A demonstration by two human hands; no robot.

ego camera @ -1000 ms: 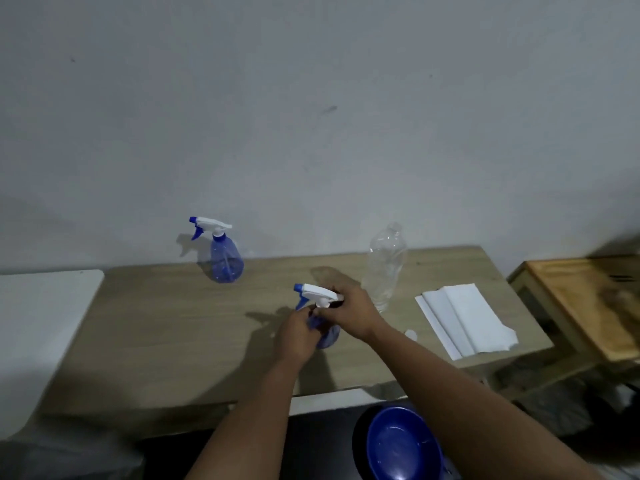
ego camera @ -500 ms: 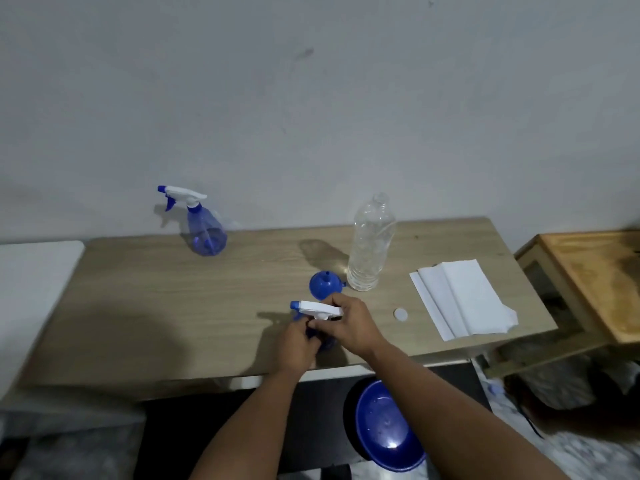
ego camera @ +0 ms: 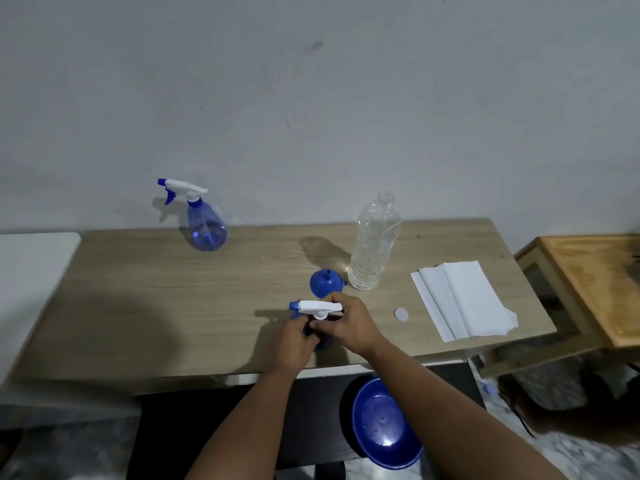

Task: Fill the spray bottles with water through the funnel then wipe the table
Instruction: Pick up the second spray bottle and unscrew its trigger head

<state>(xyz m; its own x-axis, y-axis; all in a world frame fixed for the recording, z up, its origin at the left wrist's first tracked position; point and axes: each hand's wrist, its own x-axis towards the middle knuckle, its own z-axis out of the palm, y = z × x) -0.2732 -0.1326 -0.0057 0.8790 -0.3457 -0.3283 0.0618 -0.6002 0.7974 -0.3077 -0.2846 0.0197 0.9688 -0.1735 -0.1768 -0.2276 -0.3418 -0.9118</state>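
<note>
A blue spray bottle with a white trigger head [ego camera: 317,306] stands near the front edge of the wooden table [ego camera: 173,299]. My left hand [ego camera: 294,341] wraps its blue body, which is mostly hidden. My right hand [ego camera: 349,323] grips the neck and spray head. Just behind lies a blue funnel [ego camera: 323,284], mouth down. A clear plastic water bottle [ego camera: 374,244] stands uncapped to its right, and its white cap [ego camera: 401,313] lies on the table. A second blue spray bottle [ego camera: 204,220] stands at the back left. Folded white paper towels [ego camera: 464,299] lie at the right.
A blue bowl [ego camera: 381,431] sits below the table's front edge, under my right forearm. A lower wooden stand [ego camera: 595,285] adjoins the table on the right, and a white surface [ego camera: 31,271] adjoins it on the left. A grey wall rises behind.
The view has tilted downward, revealing the funnel, cap and bowl. Both hands have stayed on the near spray bottle, now close to the table's front edge.
</note>
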